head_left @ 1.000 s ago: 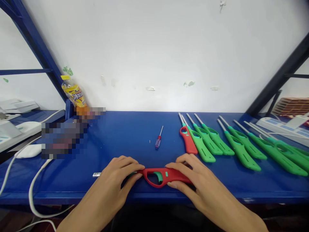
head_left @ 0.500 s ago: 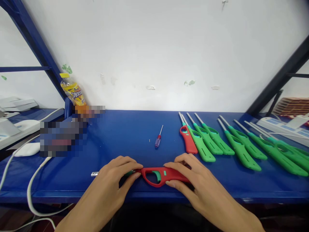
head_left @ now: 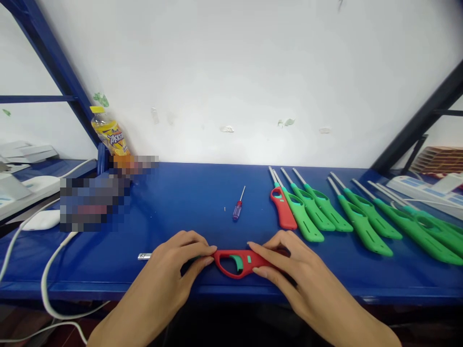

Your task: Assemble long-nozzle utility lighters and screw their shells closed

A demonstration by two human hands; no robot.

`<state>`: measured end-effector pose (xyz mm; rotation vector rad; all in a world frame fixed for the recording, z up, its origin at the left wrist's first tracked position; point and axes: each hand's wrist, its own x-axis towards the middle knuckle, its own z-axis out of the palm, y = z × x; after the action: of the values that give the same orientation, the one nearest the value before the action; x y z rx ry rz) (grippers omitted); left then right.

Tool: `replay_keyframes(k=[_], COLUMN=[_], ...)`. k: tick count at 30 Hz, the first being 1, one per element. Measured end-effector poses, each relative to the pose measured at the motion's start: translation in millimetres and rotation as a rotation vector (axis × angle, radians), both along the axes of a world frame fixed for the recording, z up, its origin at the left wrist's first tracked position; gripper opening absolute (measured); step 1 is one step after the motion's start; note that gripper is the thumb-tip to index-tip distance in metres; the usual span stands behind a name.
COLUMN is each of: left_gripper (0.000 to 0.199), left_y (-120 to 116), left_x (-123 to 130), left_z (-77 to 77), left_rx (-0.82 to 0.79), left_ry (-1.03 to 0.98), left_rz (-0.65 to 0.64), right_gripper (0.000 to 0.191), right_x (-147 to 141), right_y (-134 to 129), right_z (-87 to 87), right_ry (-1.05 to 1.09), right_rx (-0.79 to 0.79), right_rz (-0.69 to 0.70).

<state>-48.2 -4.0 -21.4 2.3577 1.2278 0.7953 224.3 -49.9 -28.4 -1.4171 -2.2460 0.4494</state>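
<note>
A red gas lighter (head_left: 235, 275) with a green trigger lies level across the front of the blue table, held between both hands. My left hand (head_left: 181, 270) pinches it at the left, where the red body meets the neck; the metal tip shows past that hand. My right hand (head_left: 289, 270) grips the red handle, thumb below and fingers above, hiding its right end. Beyond them lies a screwdriver (head_left: 237, 211) with a purple handle, a tiny screw (head_left: 224, 209) beside it. Another red lighter (head_left: 285, 214) lies nearby to the right.
Several green lighters (head_left: 307, 226) lie in a slanted row on the right. A yellow-capped drink bottle (head_left: 110, 137) leans at the back left. White cables (head_left: 45, 284) run along the left side. The blue table (head_left: 188, 193) ends at a white wall.
The thumb and fingers of my right hand have shifted slightly on the handle. My left hand keeps its pinch, and the view has moved a little.
</note>
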Motion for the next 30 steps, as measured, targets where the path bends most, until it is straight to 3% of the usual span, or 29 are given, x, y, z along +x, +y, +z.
replay_keyframes(k=[7,14,16,18,22,25,30], left_gripper=[0.024,0.027,0.040,0.038,0.030,0.031,0.027], left_y=[2.4,-7.3,-8.2,-6.2,0.4,2.0,0.6], left_x=[3.2,-13.2,-23.5,-29.7,-18.6,-0.8,8.7], left_z=[1.6,-8.1,-8.8,-7.8,-7.6,-12.3,-16.4], left_rx=[-0.026,0.192,0.258,0.251,0.161,0.229,0.274], left_ry=[0.020,0.216,0.255,0.262,0.215,0.233,0.252], left_rz=[-0.031,0.032,0.100,0.154,0.020,-0.067,-0.049], right_gripper=[0.034,0.035,0.035,0.036,0.035,0.036,0.025], right_x=[-0.2,0.9,1.0,0.9,1.5,2.9,4.2], right_y=[2.0,2.4,2.2,2.1,2.7,3.0,2.9], right_z=[1.4,-2.7,-3.7,-4.0,-5.2,-7.6,-8.2], right_ry=[0.009,0.016,0.017,0.029,0.064,0.092,0.126], right_rx=[0.022,0.042,0.031,0.018,-0.005,-0.026,-0.060], right_rz=[0.004,-0.018,-0.027,-0.036,-0.049,-0.057,-0.080])
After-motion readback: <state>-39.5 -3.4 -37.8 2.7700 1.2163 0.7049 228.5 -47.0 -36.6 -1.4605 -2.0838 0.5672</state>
